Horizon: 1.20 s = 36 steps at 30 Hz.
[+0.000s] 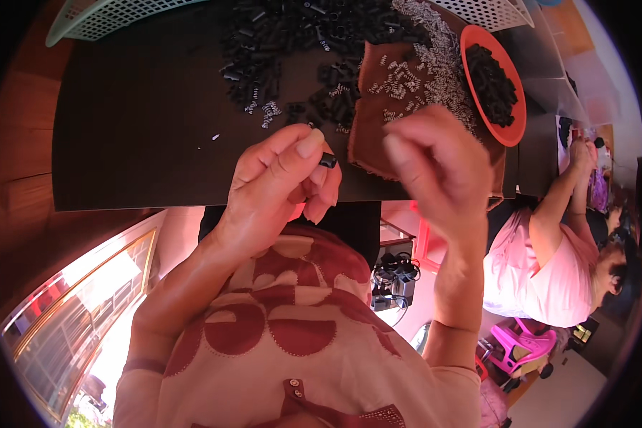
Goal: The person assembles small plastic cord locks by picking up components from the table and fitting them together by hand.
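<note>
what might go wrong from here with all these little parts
The small black tube pokes out of the left hand, so it might slip. Loose springs on the brown cloth lie close to the right hand and could get brushed aside. A spring cluster near the pile of black tubes might get mixed in.

1. I see one orange bowl (510,135), its black tubes too jumbled to count.
2. One brown cloth (374,143), left of the bowl.
3. Two baskets: the white basket (488,13) just beyond the bowl, the green basket (121,21) far to its left.
4. Springs (442,71), beyond my counting, immediately left of the bowl.
5. Loose tubes (328,28), likewise uncountable, farther left of it.
6. Two grips, left grip (278,167) and right grip (442,164), both left of the bowl; one black tube (328,160) shows in the former.
7. One co-worker (542,271), off to the bowl's right.
</note>
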Motion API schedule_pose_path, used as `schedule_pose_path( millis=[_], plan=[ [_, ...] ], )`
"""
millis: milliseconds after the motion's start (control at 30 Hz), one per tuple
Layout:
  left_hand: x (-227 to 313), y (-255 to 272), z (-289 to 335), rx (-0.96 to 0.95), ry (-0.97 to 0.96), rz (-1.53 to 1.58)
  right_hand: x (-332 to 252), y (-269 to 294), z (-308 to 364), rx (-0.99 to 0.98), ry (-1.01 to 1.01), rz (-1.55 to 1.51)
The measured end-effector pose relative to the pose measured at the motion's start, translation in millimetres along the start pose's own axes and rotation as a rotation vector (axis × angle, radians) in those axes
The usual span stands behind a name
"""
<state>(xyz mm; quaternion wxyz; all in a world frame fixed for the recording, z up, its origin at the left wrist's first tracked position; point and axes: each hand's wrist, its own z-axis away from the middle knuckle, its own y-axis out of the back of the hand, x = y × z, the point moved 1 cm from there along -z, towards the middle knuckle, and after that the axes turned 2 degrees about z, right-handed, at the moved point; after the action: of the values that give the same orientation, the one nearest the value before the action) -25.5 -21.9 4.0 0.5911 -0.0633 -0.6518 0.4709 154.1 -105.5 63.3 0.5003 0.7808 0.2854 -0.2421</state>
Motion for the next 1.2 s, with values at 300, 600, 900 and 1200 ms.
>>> schedule_pose_path(
  millis=[300, 600, 900, 1200],
  plan=[
    [-1, -1, 0, -0.016, 0.0, -0.032, 55, 51, -2, -0.051, -0.245, 0.383],
    [-3, 2, 1, -0.06, -0.008, -0.059, 67, 49, -26, -0.097, -0.12, 0.602],
    [-1, 1, -2, -0.054, -0.01, -0.077, 57, 36, -23, -0.267, -0.178, 0.615],
    [2, 1, -4, 0.001, -0.021, 0.046, 42, 28, -25, -0.112, -0.176, 0.23]
  ],
)
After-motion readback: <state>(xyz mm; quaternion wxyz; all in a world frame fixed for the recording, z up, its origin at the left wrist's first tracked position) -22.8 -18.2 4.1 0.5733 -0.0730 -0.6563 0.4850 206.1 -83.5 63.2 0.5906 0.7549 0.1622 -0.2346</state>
